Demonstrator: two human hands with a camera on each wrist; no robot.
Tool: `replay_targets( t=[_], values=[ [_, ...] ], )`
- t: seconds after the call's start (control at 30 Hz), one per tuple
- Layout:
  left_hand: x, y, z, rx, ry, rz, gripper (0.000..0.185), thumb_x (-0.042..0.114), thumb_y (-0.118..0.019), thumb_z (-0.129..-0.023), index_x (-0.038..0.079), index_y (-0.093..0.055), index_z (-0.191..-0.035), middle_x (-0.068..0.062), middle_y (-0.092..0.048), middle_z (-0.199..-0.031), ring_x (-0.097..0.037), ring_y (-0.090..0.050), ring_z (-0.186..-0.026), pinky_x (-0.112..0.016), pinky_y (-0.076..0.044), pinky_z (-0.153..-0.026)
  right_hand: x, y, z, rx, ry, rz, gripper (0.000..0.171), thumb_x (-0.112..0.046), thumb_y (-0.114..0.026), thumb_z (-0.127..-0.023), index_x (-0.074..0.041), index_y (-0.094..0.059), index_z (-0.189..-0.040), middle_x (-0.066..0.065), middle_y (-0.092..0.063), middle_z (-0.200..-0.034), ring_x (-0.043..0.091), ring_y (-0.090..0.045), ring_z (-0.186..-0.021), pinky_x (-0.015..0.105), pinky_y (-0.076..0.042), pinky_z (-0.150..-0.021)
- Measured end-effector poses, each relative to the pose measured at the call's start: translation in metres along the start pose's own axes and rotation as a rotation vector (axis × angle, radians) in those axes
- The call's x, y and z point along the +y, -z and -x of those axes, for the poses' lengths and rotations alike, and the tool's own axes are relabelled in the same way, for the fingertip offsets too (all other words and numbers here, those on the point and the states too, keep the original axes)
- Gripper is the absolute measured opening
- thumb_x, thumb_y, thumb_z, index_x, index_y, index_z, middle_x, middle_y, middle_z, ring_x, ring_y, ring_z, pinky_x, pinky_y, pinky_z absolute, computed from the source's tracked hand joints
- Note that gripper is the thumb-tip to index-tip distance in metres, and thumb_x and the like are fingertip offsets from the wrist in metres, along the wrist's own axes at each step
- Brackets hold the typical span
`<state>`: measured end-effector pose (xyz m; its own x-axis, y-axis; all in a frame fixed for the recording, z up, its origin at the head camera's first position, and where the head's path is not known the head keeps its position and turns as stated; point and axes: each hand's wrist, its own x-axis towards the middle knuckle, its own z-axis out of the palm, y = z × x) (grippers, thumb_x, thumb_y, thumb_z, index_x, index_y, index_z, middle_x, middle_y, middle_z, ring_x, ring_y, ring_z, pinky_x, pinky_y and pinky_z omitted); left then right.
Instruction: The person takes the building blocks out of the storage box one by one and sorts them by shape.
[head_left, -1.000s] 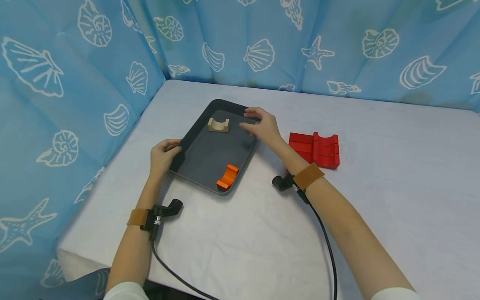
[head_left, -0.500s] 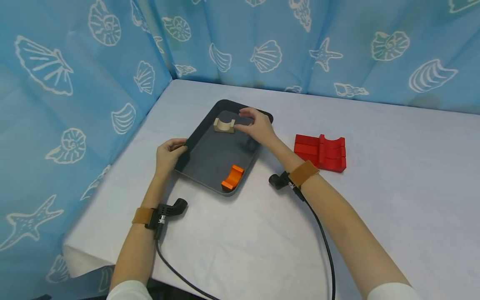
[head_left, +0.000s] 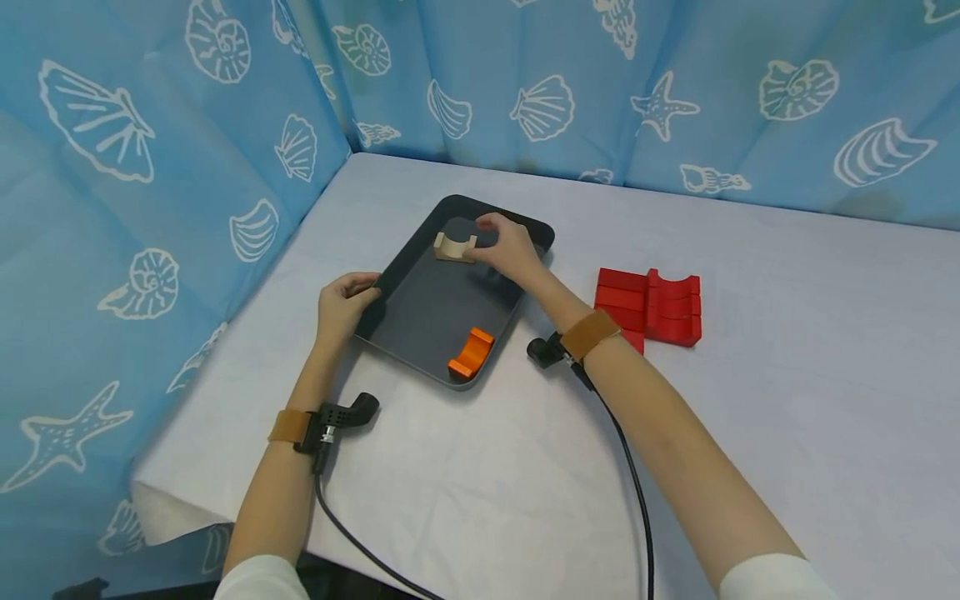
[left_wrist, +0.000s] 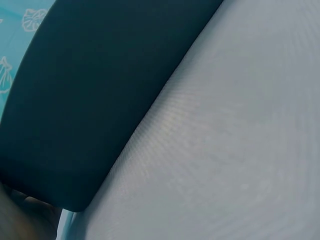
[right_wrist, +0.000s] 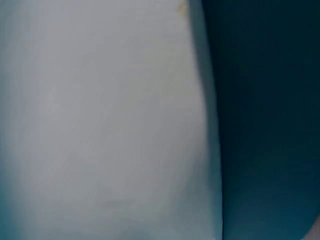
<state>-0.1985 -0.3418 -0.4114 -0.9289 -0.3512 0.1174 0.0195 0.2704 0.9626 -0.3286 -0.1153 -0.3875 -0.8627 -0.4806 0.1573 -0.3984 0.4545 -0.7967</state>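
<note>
Pale bench [head_left: 787, 350], shell curtains at 9 & 12. Dark tray [head_left: 427, 308] near 9 edge: left hand [head_left: 341, 304] grips rim, right hand [head_left: 506, 246] pinches beige block [head_left: 453, 247] at 12 end

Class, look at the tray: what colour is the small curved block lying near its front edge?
Orange. The block lies on the dark tray; the head view shows it best.
</note>
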Motion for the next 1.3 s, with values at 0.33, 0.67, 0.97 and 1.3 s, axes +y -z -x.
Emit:
replay_targets(
  t=[0.33,0.67,0.97,1.3],
  values=[
    [-0.001,0.001,0.0,-0.009,0.0,0.0,0.023,0.001,-0.059,-0.082,-0.009,-0.061,-0.103,-0.016,-0.062,-0.099,-0.009,-0.057,-0.086,-0.026,-0.043,-0.08,-0.004,-0.011,-0.006,0.012,-0.029,0.047,0.052,-0.021,-0.071,-0.077,0.001,-0.051,-0.119,0.012,-0.053,-0.119,0.023,-0.045,-0.111,0.029,-0.035,-0.091],
    [0.001,-0.001,0.0,0.001,-0.003,-0.021,0.023,0.001,-0.059,-0.082,-0.008,-0.061,-0.103,-0.014,-0.063,-0.098,-0.009,-0.057,-0.085,-0.025,-0.043,-0.078,-0.003,-0.012,-0.007,-0.001,-0.064,0.058,0.047,-0.018,-0.071,-0.077,0.001,-0.053,-0.117,0.012,-0.055,-0.117,0.023,-0.047,-0.108,0.029,-0.038,-0.087],
    [0.006,0.002,0.003,-0.005,0.043,0.014,0.024,0.0,-0.059,-0.082,-0.008,-0.06,-0.105,-0.022,-0.06,-0.105,-0.01,-0.056,-0.088,-0.027,-0.042,-0.082,-0.001,-0.015,-0.008,0.0,-0.077,0.077,0.035,-0.016,-0.069,-0.079,-0.001,-0.058,-0.109,0.013,-0.057,-0.11,0.023,-0.051,-0.1,0.03,-0.042,-0.079],
    [0.016,0.001,0.006,-0.018,0.036,0.004,0.025,0.0,-0.057,-0.082,-0.01,-0.059,-0.105,-0.02,-0.061,-0.103,-0.009,-0.055,-0.087,-0.027,-0.042,-0.082,-0.001,-0.013,-0.005,0.022,-0.058,0.072,0.033,-0.015,-0.069,-0.079,-0.001,-0.06,-0.106,0.013,-0.059,-0.106,0.024,-0.051,-0.099,0.032,-0.041,-0.08]
  ],
)
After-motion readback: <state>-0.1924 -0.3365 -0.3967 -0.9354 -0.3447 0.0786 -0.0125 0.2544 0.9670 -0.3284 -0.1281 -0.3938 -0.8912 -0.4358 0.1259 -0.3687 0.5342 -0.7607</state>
